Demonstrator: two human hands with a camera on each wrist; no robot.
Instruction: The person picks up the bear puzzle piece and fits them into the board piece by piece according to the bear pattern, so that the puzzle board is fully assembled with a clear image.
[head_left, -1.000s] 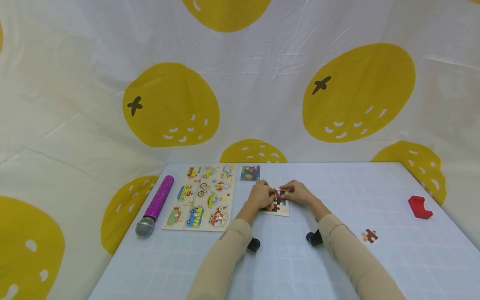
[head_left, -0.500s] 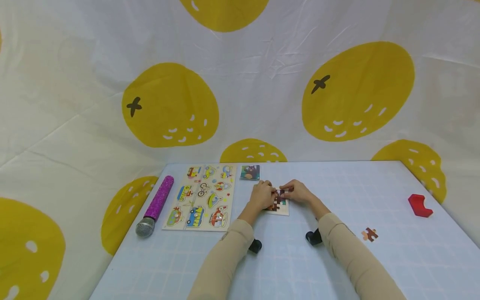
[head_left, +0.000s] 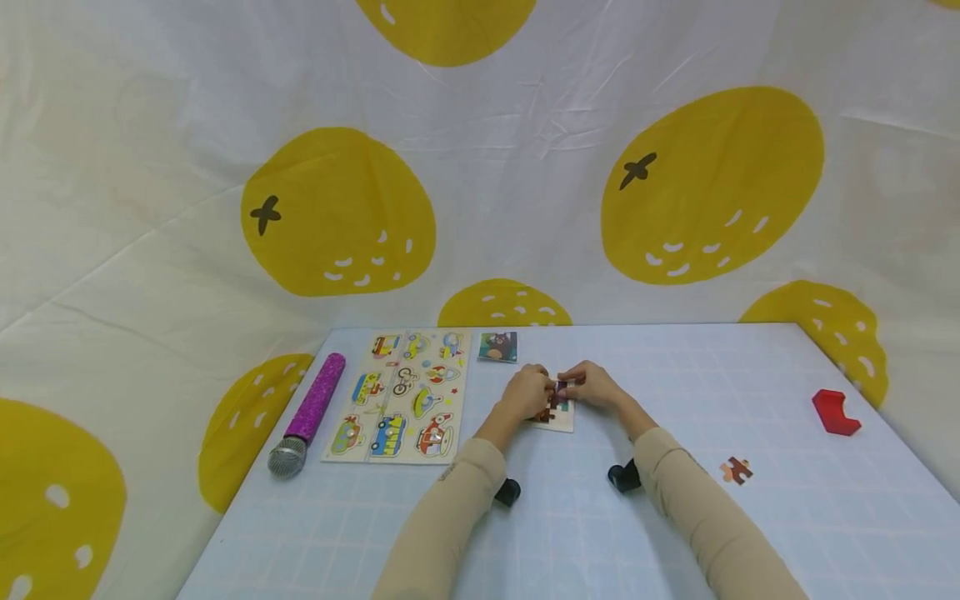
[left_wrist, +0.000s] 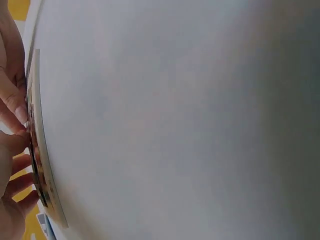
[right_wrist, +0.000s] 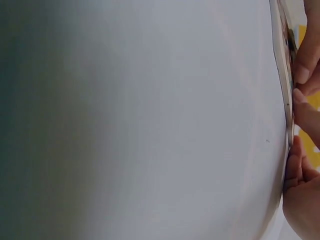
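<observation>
The beige sleeves (head_left: 447,525) are cut off by the bottom edge, and a loose puzzle piece (head_left: 738,471) lies just beside the right forearm. Farther off, the puzzle (head_left: 558,424) sits between the hands, its left part hidden under the left hand (head_left: 527,394); the right hand (head_left: 594,387) touches its far right corner. Both have thumb and fingers bent close together over it, but I cannot tell whether either pinches a piece; the wrist views show the puzzle nearly edge-on, its picture unreadable. The left knuckles sit slightly nearer the right hand than a second ago; the small picture card (head_left: 498,347) beyond lies where it did.
</observation>
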